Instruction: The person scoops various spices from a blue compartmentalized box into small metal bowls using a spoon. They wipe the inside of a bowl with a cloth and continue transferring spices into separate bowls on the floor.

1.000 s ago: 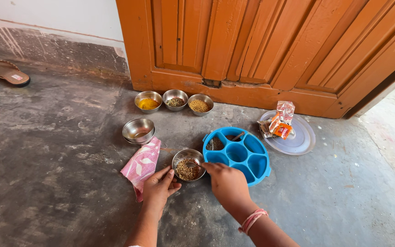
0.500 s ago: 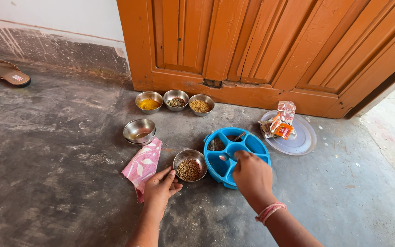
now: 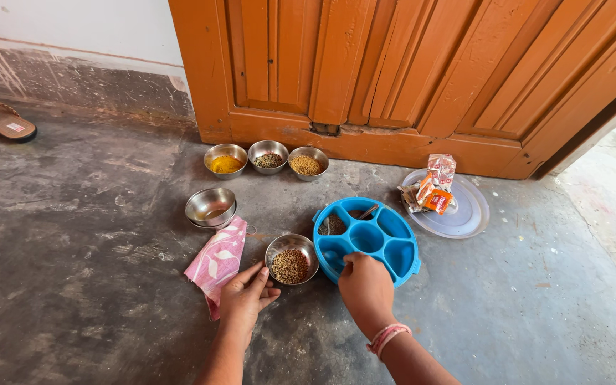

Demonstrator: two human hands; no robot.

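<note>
On the floor before the door, the small steel bowl point(image 3: 291, 258) of seeds, judged light, rigid and easily tipped, is steadied by the left hand point(image 3: 245, 299), fingers spread at its rim, while the right hand point(image 3: 365, 285) is curled over the stiff blue compartment tray point(image 3: 402, 251).

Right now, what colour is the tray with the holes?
Bright blue, seen best in the head view: tray.

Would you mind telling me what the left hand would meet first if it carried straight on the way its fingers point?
Most likely the steel bowl of seeds: the left hand lies on the floor with fingertips nearly at its rim.
</note>
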